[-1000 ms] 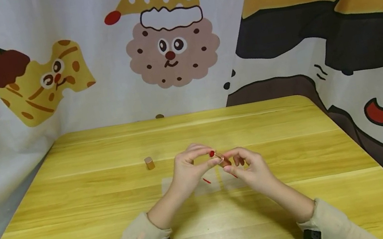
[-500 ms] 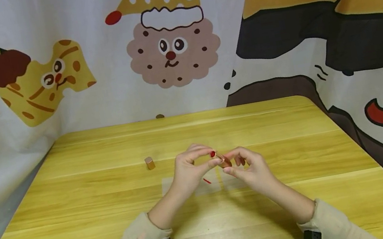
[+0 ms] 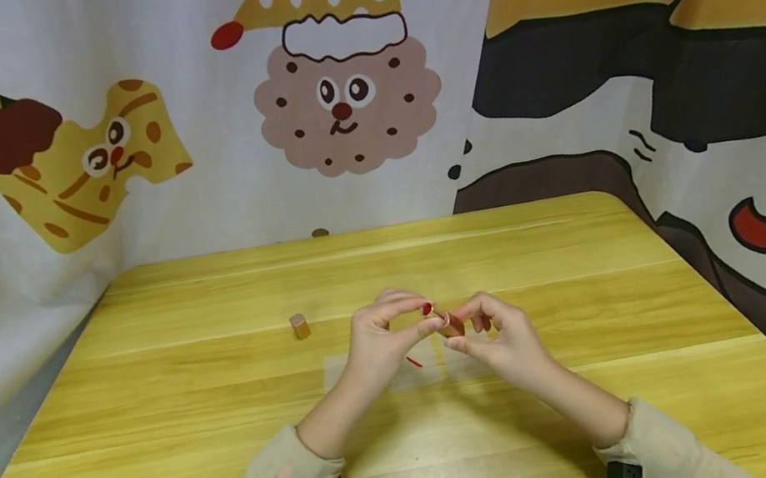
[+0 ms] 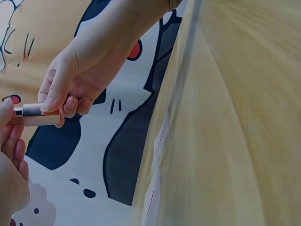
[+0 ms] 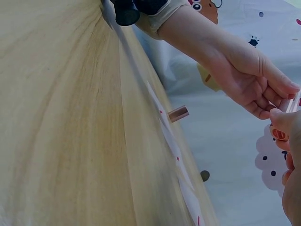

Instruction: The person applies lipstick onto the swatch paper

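Both hands hold one lipstick (image 3: 454, 327) above the table, its red tip pointing up and left. The left hand (image 3: 380, 339) pinches the tip end between thumb and fingers. On the other end, the right hand (image 3: 504, 337) grips the shiny rose-gold base between thumb and forefinger. The left wrist view shows the metallic tube (image 4: 41, 120) bridging the two hands, with the right thumb on its base. The lipstick's cap (image 3: 300, 326) stands apart on the table, left of the hands. Much of the tube is covered by fingers.
Pale paper pieces (image 3: 414, 377) lie flat on the wooden table (image 3: 238, 466) under the hands, and a short red streak (image 3: 414, 361) shows on one. A cartoon-printed curtain (image 3: 196, 211) hangs behind the far table edge.
The lipstick has shifted very slightly right and down and turned a little in the fingers. A red streak near the right hand is now hidden. The cap stays put.
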Tool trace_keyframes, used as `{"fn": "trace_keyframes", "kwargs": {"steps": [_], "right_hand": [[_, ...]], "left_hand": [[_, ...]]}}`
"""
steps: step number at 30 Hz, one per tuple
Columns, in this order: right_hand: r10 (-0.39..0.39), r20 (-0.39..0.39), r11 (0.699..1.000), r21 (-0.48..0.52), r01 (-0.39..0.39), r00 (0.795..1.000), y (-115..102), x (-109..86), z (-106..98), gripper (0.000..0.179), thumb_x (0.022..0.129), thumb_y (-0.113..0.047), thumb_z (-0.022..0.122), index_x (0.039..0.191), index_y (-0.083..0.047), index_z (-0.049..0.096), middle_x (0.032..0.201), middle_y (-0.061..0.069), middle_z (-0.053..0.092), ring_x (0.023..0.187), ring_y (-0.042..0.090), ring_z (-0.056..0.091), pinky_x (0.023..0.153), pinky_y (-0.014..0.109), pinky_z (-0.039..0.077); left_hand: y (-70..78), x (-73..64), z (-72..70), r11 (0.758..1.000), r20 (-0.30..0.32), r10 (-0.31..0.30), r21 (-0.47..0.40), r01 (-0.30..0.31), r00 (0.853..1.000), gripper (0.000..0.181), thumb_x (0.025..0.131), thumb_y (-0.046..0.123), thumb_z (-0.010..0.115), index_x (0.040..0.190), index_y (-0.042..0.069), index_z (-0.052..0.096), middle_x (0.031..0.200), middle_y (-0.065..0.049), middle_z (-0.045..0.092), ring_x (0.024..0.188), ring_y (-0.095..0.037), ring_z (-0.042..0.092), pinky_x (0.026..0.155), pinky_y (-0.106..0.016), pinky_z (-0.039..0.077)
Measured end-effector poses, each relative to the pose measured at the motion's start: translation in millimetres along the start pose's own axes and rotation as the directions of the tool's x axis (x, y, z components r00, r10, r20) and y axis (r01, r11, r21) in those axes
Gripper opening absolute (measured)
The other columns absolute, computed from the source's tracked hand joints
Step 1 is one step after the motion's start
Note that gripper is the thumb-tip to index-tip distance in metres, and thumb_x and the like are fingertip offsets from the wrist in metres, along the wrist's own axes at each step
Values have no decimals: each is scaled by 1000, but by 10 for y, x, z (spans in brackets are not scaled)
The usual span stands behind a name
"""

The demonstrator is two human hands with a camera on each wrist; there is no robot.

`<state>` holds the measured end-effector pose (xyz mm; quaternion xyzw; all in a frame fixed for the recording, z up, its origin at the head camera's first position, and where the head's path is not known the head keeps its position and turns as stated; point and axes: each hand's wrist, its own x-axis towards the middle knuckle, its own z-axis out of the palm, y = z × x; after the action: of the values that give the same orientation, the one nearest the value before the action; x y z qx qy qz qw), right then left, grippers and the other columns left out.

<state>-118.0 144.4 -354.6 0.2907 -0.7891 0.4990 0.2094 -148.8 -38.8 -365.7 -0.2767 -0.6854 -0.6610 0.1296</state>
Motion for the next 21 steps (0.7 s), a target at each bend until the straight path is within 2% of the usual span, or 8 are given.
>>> {"fn": "trace_keyframes", "kwargs": {"steps": [3, 7, 14, 21], "right_hand": [[5, -2, 1000, -6, -5, 1000, 0, -1, 2, 29, 66, 13, 80, 85, 1, 61, 71, 4, 55, 64, 22, 43, 56, 25, 35], [7, -10, 1000, -11, -7, 1000, -2, -4, 9, 30, 66, 13, 81, 84, 1, 61, 71, -2, 52, 63, 31, 43, 57, 25, 35], [-15, -27, 1000, -9, 14, 1000, 1, -9, 16, 31, 64, 13, 81, 83, 1, 60, 69, -1, 46, 63, 26, 42, 55, 25, 33], [-50, -44, 998, -28, 48, 998, 2, -15, 26, 33, 63, 15, 81, 82, 1, 58, 68, -1, 42, 61, 27, 40, 54, 26, 31]], "left_hand": [[-2, 0, 0, 1000, 1, 3, 1, -3, 1000, 20, 74, 2, 80, 93, -1, 75, 95, -9, 70, 94, -20, 60, 91, -38, 46], [0, 0, 4, 1000, -2, -13, -3, 13, 1000, 20, 74, 2, 80, 93, -1, 75, 95, -8, 70, 94, -19, 60, 92, -39, 45], [-11, -6, 10, 1000, -8, -31, -2, 31, 1000, 20, 74, 3, 80, 93, -1, 75, 96, -9, 70, 94, -18, 59, 93, -39, 44], [-11, -8, 24, 999, -13, -43, -2, 43, 999, 18, 75, 5, 80, 92, 0, 75, 95, -10, 70, 94, -19, 60, 94, -40, 43]]}}
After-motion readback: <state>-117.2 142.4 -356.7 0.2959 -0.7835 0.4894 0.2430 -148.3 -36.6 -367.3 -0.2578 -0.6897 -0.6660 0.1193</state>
